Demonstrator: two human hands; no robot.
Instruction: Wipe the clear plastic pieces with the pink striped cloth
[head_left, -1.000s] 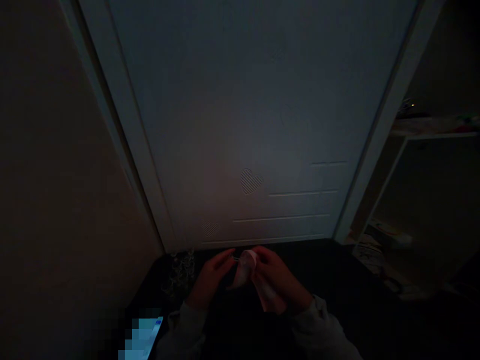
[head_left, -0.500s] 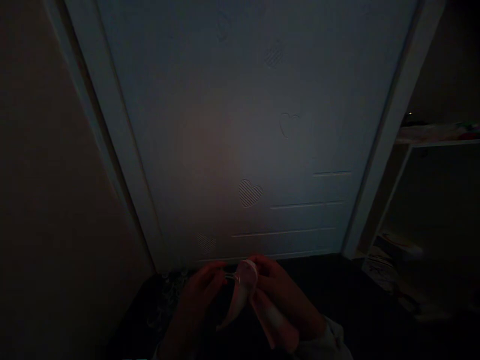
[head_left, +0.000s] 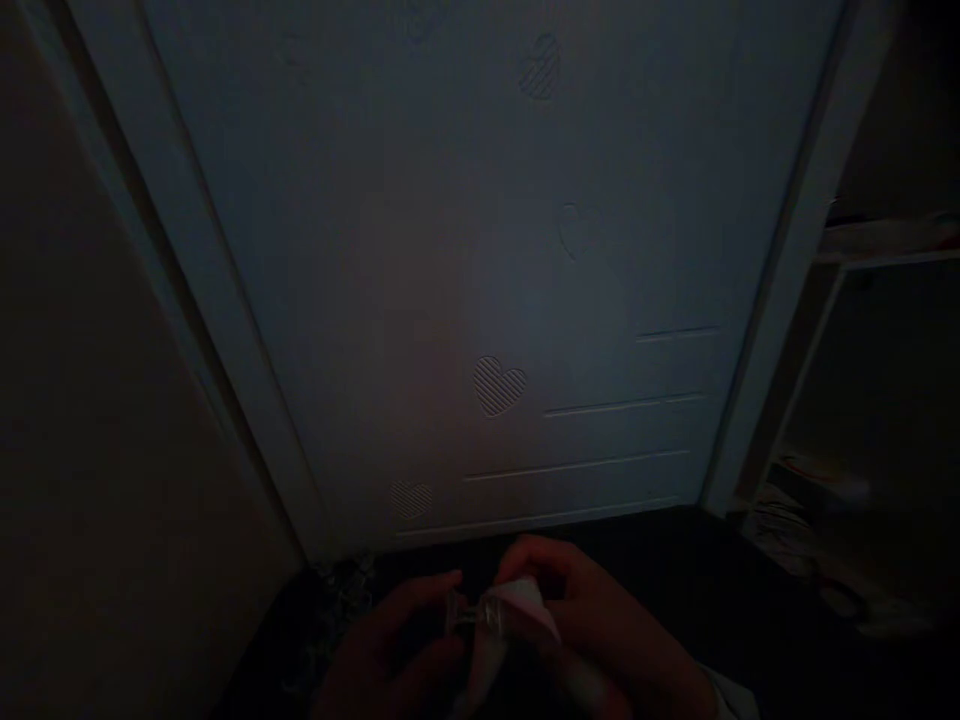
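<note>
The scene is very dark. My left hand point(head_left: 397, 640) pinches one end of a small clear plastic piece point(head_left: 469, 613), which looks like discs joined by a thin stem. Its other end lies against a pink and white soft strip point(head_left: 525, 600), perhaps cloth or ribbon, with a folded top and hanging tails. My right hand point(head_left: 592, 610) is closed around this strip, fingers bent behind it. Both hands are close together, low in the view. The lower tails and part of my palms fade into shadow.
A pale door point(head_left: 420, 250) with engraved hearts and lines stands in front, inside its frame. On the dark floor at the left lie several small clear, round-edged pieces point(head_left: 337, 600). At the right is a shelf unit point(head_left: 892, 255) with items on it.
The view has shifted slightly. Both hands are lower in the picture, and the strip is turned so that the clear piece's discs and stem show more plainly. My left fingers have spread wider around its end.
</note>
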